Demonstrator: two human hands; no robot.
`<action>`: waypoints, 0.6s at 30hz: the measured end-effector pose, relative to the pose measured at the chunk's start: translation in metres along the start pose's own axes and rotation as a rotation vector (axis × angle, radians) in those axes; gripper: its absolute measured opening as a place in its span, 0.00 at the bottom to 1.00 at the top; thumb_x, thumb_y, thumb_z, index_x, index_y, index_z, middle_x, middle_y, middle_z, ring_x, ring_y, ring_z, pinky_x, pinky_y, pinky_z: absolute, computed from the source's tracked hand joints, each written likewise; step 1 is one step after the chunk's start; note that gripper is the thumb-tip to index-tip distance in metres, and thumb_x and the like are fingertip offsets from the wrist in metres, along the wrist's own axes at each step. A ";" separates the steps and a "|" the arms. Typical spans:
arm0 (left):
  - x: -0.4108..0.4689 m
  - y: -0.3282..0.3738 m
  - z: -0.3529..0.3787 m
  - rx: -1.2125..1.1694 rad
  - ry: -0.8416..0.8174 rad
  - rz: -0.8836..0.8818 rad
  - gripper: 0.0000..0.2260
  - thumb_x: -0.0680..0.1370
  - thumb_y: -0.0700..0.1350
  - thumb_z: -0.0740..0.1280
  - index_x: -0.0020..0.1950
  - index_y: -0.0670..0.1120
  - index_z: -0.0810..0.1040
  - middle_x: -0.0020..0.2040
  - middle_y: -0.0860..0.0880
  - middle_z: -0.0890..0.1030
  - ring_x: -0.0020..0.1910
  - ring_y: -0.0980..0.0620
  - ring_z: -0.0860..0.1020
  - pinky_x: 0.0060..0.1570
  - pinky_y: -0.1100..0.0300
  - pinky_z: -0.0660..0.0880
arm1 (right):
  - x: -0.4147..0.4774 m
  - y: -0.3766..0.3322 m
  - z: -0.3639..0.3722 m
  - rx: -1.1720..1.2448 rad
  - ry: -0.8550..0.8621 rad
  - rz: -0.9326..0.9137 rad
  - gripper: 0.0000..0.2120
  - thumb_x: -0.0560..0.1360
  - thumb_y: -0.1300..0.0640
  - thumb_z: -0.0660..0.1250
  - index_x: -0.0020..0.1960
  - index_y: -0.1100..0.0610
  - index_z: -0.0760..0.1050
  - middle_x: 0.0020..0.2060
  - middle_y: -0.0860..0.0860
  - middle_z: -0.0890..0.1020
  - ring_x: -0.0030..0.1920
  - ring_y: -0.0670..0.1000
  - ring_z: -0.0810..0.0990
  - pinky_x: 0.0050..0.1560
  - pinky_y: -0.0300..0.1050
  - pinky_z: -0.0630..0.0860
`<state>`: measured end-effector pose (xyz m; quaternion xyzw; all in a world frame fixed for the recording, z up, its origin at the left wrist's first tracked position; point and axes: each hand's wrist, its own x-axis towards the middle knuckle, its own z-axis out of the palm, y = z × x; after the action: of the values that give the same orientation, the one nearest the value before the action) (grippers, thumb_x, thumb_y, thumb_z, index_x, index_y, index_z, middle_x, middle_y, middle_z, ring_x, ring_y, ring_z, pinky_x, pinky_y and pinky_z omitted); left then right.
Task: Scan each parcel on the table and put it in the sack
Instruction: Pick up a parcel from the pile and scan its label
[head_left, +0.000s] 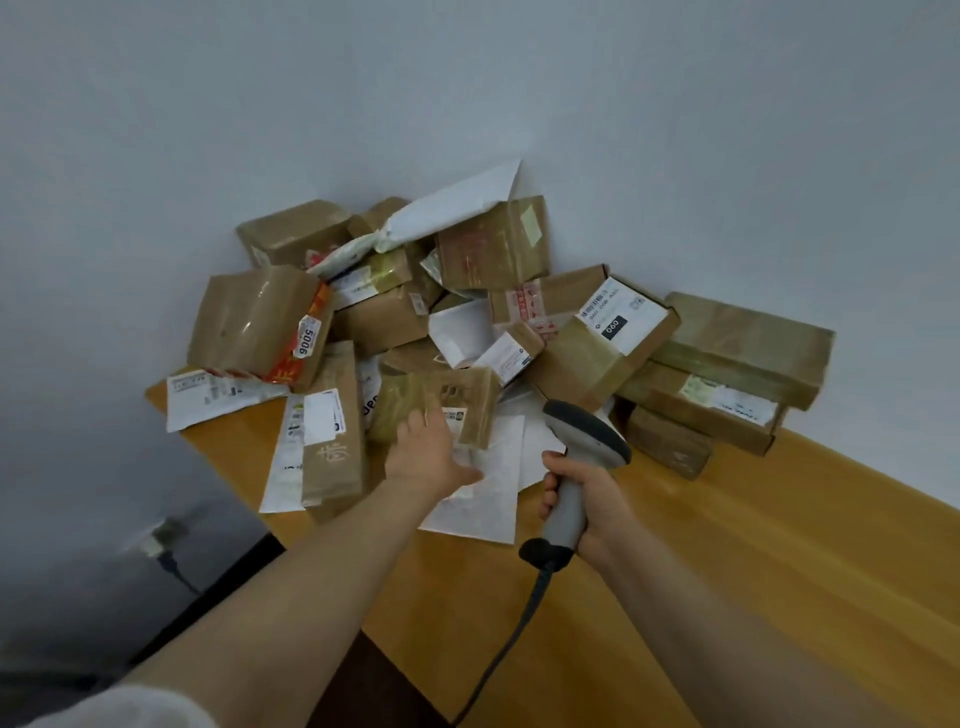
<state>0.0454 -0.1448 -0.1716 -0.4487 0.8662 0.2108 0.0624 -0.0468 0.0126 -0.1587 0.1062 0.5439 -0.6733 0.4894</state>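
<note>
A heap of brown cardboard parcels and white mailer bags lies on the wooden table (727, 545) against the wall. My left hand (426, 452) reaches to a small brown taped box (441, 400) at the front of the heap, fingers spread and touching its near face. My right hand (587, 504) grips the handle of a grey barcode scanner (582, 441), whose head points toward the heap. A flat white mailer (488, 499) lies under my left hand. The sack is out of view.
Long flat boxes (727, 374) are stacked at the right by the wall. A box with a white label (613, 327) leans in the middle. The scanner's cable (498, 660) hangs off the table's near edge. A wall socket (161, 540) sits low at left.
</note>
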 end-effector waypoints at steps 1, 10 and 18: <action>0.008 0.003 0.003 0.034 0.005 0.009 0.55 0.67 0.62 0.74 0.78 0.43 0.39 0.75 0.41 0.55 0.75 0.41 0.55 0.68 0.48 0.62 | 0.006 -0.002 0.003 -0.003 0.013 0.005 0.09 0.75 0.64 0.68 0.37 0.60 0.73 0.25 0.52 0.74 0.21 0.48 0.70 0.25 0.39 0.71; 0.054 0.001 -0.008 0.131 0.223 0.275 0.34 0.75 0.58 0.62 0.75 0.43 0.58 0.72 0.43 0.65 0.68 0.44 0.66 0.62 0.53 0.67 | 0.024 -0.004 0.030 -0.008 0.162 -0.047 0.07 0.72 0.64 0.70 0.38 0.61 0.74 0.27 0.54 0.75 0.23 0.50 0.71 0.27 0.43 0.71; 0.063 -0.024 -0.130 -0.610 0.426 0.212 0.13 0.76 0.51 0.63 0.55 0.45 0.76 0.48 0.49 0.78 0.48 0.46 0.76 0.44 0.57 0.69 | -0.007 0.017 0.066 0.074 0.247 -0.190 0.07 0.74 0.65 0.68 0.38 0.61 0.74 0.26 0.53 0.74 0.23 0.49 0.70 0.27 0.43 0.70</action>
<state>0.0384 -0.2595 -0.0802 -0.3882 0.7988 0.3664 -0.2774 -0.0046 -0.0380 -0.1389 0.1542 0.5823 -0.7180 0.3488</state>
